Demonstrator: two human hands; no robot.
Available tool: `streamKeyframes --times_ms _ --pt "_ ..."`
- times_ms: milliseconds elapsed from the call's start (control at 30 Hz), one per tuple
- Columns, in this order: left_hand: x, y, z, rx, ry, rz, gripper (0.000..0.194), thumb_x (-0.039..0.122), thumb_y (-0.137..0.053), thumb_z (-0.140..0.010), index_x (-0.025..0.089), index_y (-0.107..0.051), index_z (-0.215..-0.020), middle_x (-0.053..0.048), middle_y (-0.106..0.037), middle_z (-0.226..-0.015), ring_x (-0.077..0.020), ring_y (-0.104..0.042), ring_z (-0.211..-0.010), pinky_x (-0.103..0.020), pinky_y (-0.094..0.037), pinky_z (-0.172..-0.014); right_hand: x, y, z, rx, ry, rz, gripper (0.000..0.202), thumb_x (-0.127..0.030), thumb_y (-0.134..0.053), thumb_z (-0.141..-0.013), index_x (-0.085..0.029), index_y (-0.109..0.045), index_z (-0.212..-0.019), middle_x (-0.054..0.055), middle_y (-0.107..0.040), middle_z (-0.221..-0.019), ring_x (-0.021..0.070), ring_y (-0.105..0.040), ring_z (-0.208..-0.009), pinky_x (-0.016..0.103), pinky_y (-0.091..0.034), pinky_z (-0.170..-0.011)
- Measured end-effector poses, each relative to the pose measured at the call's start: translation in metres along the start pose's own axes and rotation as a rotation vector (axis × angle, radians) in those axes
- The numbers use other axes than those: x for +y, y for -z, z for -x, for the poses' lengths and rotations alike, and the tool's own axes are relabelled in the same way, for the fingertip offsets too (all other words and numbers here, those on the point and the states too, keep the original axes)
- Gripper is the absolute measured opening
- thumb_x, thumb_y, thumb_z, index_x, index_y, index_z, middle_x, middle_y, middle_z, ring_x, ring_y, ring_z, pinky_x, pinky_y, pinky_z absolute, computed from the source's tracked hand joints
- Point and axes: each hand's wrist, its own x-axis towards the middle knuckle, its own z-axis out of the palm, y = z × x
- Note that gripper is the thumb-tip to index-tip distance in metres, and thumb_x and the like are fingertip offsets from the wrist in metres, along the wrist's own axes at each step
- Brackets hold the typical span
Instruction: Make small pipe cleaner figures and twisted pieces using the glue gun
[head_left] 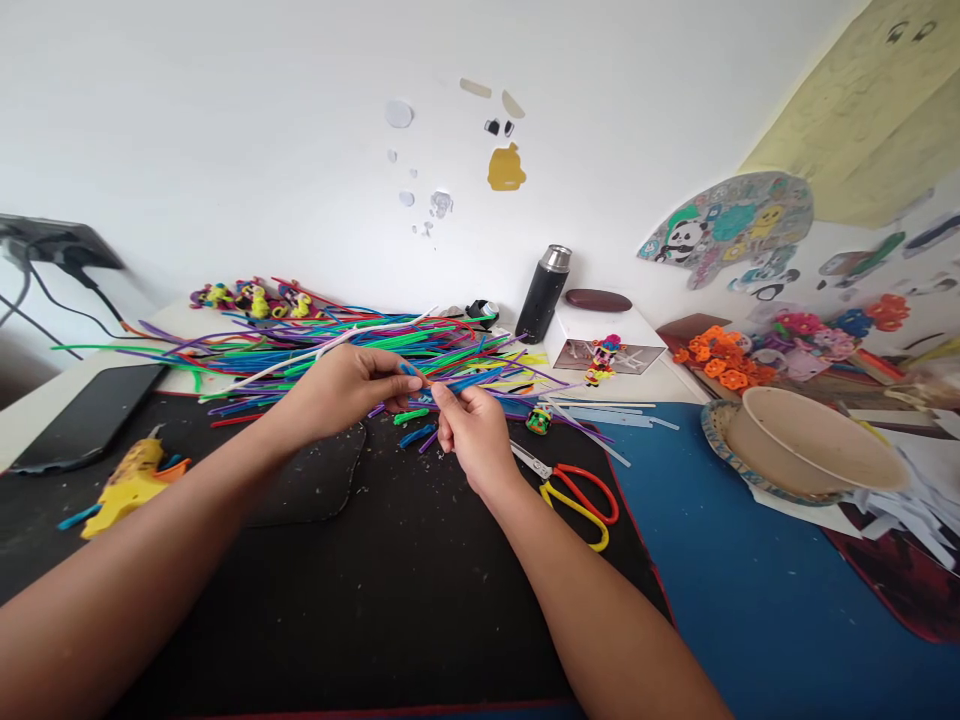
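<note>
My left hand [349, 385] and my right hand [474, 432] meet at the near edge of a big heap of coloured pipe cleaners [300, 350]. Both pinch the same thin blue pipe cleaner [429, 385], the fingertips almost touching. Short cut pieces, green [410, 415] and blue [416, 436], lie on the black mat [375, 580] just below my hands. Scissors with red and yellow handles [574, 490] rest on the mat right of my right wrist.
A yellow glue gun [127, 485] and a black phone [90, 415] lie at the left. A black flask [544, 295] stands by the wall. At the right are a paper bowl [817, 440], orange flowers [720, 365] and small finished figures [604, 355].
</note>
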Motion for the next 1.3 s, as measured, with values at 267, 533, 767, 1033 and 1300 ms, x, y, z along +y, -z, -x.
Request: streamKeyframes --times_ms 267,533,767,1033,1300 --pt "0.003 -0.006 0.004 0.029 -0.272 -0.456 0.038 0.045 -0.054 -0.097 0.023 -0.077 -0.077 -0.004 -0.073 -0.068 -0.0199 -0.064 -0.065 -0.028 -0.042 -0.062 0.004 0.000 0.001 -0.042 -0.005 0.021 0.055 -0.058 -0.076 -0.085 -0.025 -0.039 -0.060 -0.009 -0.045 -0.043 0.0088 -0.041 -0.035 0.025 -0.031 -0.040" --pt "0.005 -0.019 0.005 -0.097 -0.295 -0.726 0.033 0.020 -0.045 -0.097 0.018 -0.078 -0.101 -0.013 -0.081 -0.093 -0.0269 -0.074 -0.081 -0.033 -0.053 -0.071 0.010 0.000 -0.003 -0.006 -0.097 -0.009 0.054 -0.059 -0.078 -0.080 -0.024 -0.042 -0.061 -0.009 -0.044 -0.043 0.0085 -0.041 -0.034 0.024 -0.028 -0.040" --pt "0.005 -0.027 0.002 -0.182 -0.186 -0.892 0.031 0.007 -0.047 -0.093 0.015 -0.074 -0.106 -0.015 -0.080 -0.099 -0.0309 -0.077 -0.086 -0.034 -0.052 -0.068 0.009 0.000 0.000 -0.050 -0.160 -0.015 0.058 -0.065 -0.072 -0.084 -0.021 -0.049 -0.055 -0.004 -0.048 -0.045 0.0087 -0.043 -0.036 0.024 -0.027 -0.040" --pt "0.008 -0.027 0.007 -0.181 -0.277 -0.843 0.036 0.030 -0.040 -0.106 0.017 -0.073 -0.106 -0.015 -0.079 -0.105 -0.0292 -0.076 -0.092 -0.035 -0.054 -0.077 0.004 0.000 -0.002 -0.035 -0.215 -0.130 0.062 -0.073 -0.079 -0.072 -0.021 -0.050 -0.058 -0.004 -0.051 -0.045 0.0085 -0.042 -0.035 0.023 -0.024 -0.039" --pt "0.006 -0.031 0.006 -0.255 -0.250 -0.953 0.032 0.029 -0.044 -0.107 0.014 -0.071 -0.115 -0.017 -0.077 -0.115 -0.0310 -0.075 -0.100 -0.036 -0.053 -0.077 0.008 -0.001 -0.001 -0.056 -0.237 -0.130 0.061 -0.075 -0.078 -0.073 -0.019 -0.054 -0.064 -0.005 -0.053 -0.046 0.0080 -0.045 -0.036 0.022 -0.025 -0.038"
